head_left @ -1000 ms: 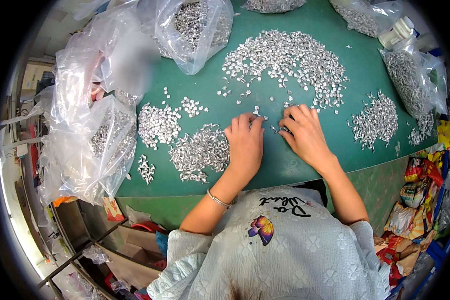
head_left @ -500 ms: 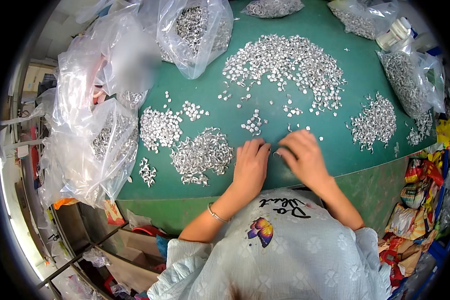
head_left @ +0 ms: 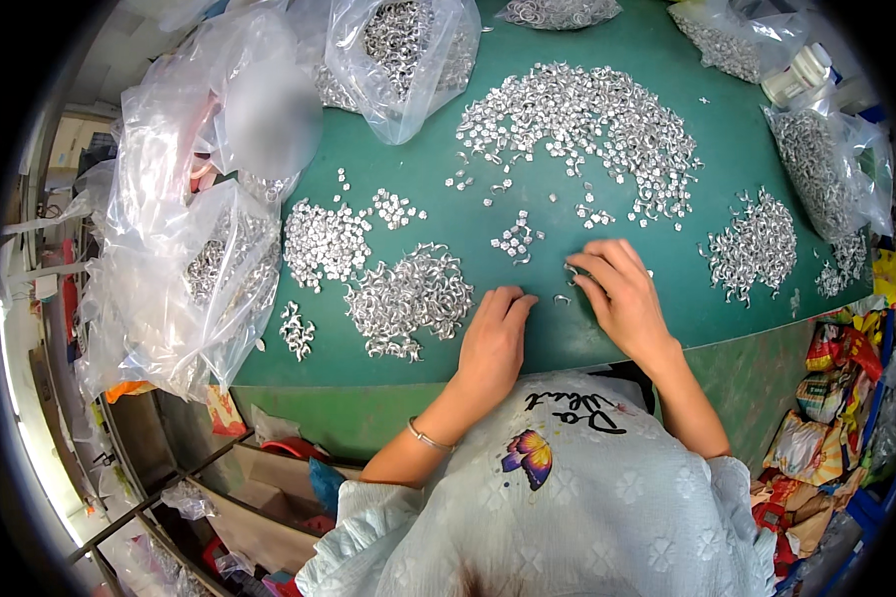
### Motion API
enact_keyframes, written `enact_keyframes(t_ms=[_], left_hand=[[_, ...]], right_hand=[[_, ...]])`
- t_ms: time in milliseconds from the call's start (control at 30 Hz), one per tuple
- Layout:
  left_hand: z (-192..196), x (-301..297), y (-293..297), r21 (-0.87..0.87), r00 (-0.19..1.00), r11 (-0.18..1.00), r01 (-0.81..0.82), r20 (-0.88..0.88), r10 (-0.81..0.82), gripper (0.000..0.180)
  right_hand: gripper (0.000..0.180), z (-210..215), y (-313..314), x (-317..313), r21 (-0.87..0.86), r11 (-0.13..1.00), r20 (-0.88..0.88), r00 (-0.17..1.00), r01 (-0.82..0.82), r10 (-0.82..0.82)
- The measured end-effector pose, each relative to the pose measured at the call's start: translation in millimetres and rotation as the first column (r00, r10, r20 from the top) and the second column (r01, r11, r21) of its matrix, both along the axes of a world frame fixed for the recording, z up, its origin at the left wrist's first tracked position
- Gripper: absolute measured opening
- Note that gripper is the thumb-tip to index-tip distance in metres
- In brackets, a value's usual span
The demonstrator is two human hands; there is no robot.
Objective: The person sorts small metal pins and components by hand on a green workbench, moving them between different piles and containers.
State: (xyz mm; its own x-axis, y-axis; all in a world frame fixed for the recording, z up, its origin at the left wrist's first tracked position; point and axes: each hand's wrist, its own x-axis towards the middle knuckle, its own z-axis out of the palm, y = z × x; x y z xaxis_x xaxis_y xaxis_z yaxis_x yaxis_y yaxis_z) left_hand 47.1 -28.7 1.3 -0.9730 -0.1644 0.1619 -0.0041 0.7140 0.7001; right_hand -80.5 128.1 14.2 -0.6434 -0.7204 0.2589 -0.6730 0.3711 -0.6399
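My right hand (head_left: 624, 303) pinches a small silver metal piece (head_left: 570, 269) between thumb and fingertips, just above the green table. A loose curved metal piece (head_left: 561, 298) lies on the tabletop between my hands. My left hand (head_left: 493, 336) rests near the table's front edge, its fingers curled and pressed together; whatever they may hold is hidden. Beside it on the left is a heap of curved silver pieces (head_left: 408, 303). Beyond my hands sits a small cluster of flower-shaped silver pieces (head_left: 513, 239).
A large arc-shaped heap of silver pieces (head_left: 597, 129) spreads across the far middle of the green table (head_left: 408, 149). Another pile (head_left: 752, 249) lies at right, a flower-shaped pile (head_left: 324, 244) at left. Plastic bags of parts (head_left: 403, 60) and a white bottle (head_left: 796, 75) stand around the edges.
My right hand has drawn its fingertips slightly away from my left hand and up. The loose curved piece between the hands now shows on the table. My left hand has shifted slightly nearer.
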Motion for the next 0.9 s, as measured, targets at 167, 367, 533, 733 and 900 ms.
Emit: enact_keyframes(t_ms=[167,367,533,733,900], left_hand=[[3.0,-2.8,6.0,0.015,0.999,0.999,-0.029,-0.039,0.030,0.030],[-1.2,-5.4,0.7,0.053,0.994,0.996,-0.077,-0.075,0.081,0.027],[-11.1,-31.0,8.6,0.197,0.985,0.980,-0.029,-0.163,0.062,0.027],[1.1,-19.2,26.5,0.022,0.995,0.997,-0.074,-0.070,0.075,0.028],[-7.6,-11.0,23.8,-0.122,0.995,0.988,-0.090,-0.058,0.083,0.027]], right_hand=[[0.018,-8.7,-36.8,-4.8,0.037,0.989,-0.089,0.985,-0.145,0.148],[0.018,0.8,-0.1,-15.0,0.076,0.991,0.026,0.994,-0.110,0.108],[0.036,11.0,11.0,-5.5,0.166,0.984,0.012,0.998,-0.065,0.064],[0.042,4.6,13.8,-7.5,0.167,0.984,0.010,0.998,-0.069,0.068],[0.042,0.2,8.5,-13.7,0.137,0.980,0.048,0.989,-0.146,0.141]])
